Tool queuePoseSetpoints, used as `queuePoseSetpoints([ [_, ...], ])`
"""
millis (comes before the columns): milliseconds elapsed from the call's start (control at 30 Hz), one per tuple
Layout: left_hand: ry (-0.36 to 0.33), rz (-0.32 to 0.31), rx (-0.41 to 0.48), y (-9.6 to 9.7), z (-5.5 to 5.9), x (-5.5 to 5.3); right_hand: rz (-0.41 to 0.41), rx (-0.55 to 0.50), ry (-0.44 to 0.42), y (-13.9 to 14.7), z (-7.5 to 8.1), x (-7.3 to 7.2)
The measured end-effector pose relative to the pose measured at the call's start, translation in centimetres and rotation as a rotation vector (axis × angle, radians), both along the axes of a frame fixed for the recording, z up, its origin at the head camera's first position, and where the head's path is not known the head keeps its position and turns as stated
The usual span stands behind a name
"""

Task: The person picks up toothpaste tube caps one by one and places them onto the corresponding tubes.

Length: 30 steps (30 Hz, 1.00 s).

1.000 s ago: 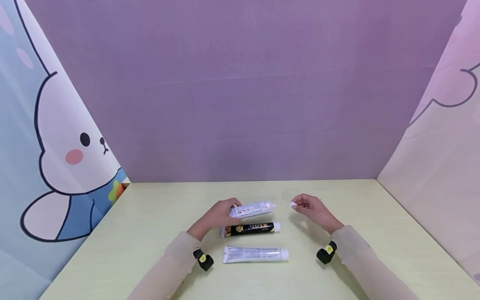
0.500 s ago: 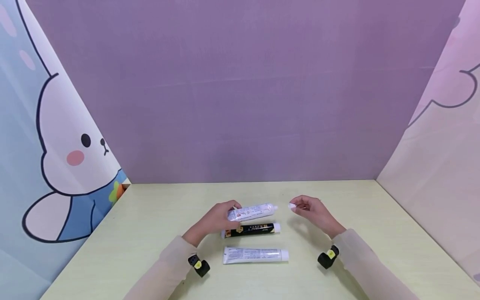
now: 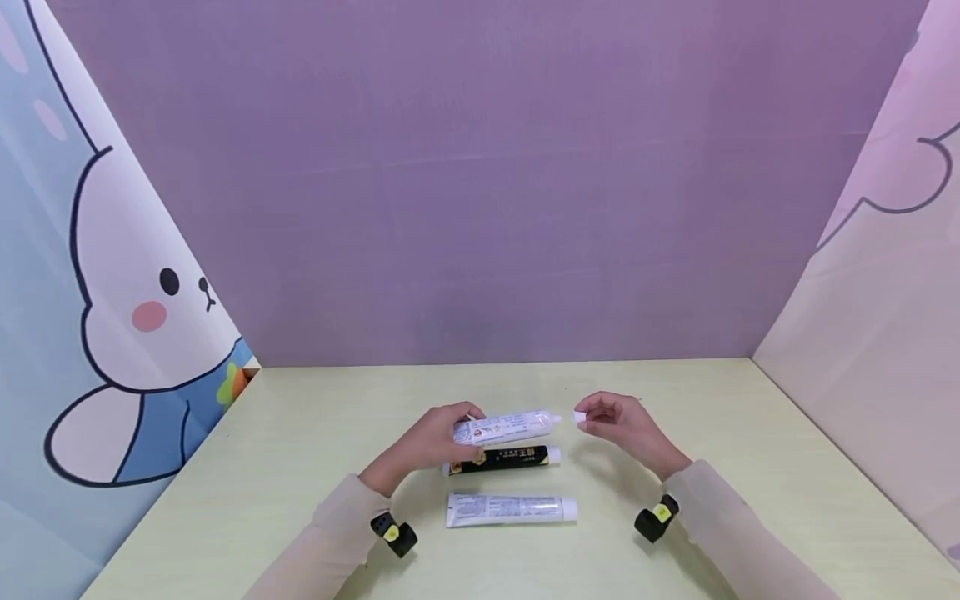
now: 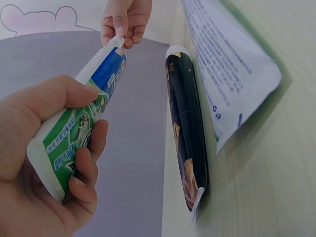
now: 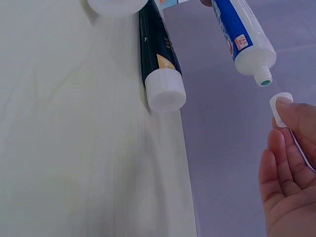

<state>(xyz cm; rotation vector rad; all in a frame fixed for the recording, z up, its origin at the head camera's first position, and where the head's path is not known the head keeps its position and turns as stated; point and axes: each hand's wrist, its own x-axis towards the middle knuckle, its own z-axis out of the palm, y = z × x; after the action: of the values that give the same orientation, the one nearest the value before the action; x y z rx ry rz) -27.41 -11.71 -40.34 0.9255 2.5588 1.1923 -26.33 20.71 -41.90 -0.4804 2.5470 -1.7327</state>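
My left hand (image 3: 437,435) grips a white, blue and green toothpaste tube (image 4: 94,106) round its flat end, raised over the table. The tube's bare nozzle (image 5: 263,78) points right, with green paste visible in its opening. Thumb and fingers of my right hand (image 3: 622,422) pinch a small white cap (image 5: 280,108), held a short gap from the nozzle. Just in front of the held tube lies a black toothpaste tube (image 3: 517,457) with a white cap (image 5: 166,91). Nearer still is a white toothpaste tube (image 3: 510,509), capped as well.
The pale table (image 3: 315,433) ends at a purple backdrop (image 3: 480,200). A cartoon-printed cloth (image 3: 150,250) stands on the left and a pale pink one (image 3: 885,317) on the right. Each wrist carries a black camera (image 3: 656,518).
The held toothpaste tube has shifted slightly right and down, its nozzle turned more toward the cap. My right hand has moved the cap slightly left and down, narrowing the gap. Both tubes lying down stay put.
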Motion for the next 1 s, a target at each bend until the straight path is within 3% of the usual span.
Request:
queuePoseSetpoints([
  [300,0.016,-0.013,0.009,0.0,-0.1,0.0,0.026,-0.007,0.008,-0.5,0.2,0.3],
  [1000,-0.038,-0.034,0.023,0.1,0.1,0.3,0.038,0.004,0.029,-1.1,-0.4,0.4],
])
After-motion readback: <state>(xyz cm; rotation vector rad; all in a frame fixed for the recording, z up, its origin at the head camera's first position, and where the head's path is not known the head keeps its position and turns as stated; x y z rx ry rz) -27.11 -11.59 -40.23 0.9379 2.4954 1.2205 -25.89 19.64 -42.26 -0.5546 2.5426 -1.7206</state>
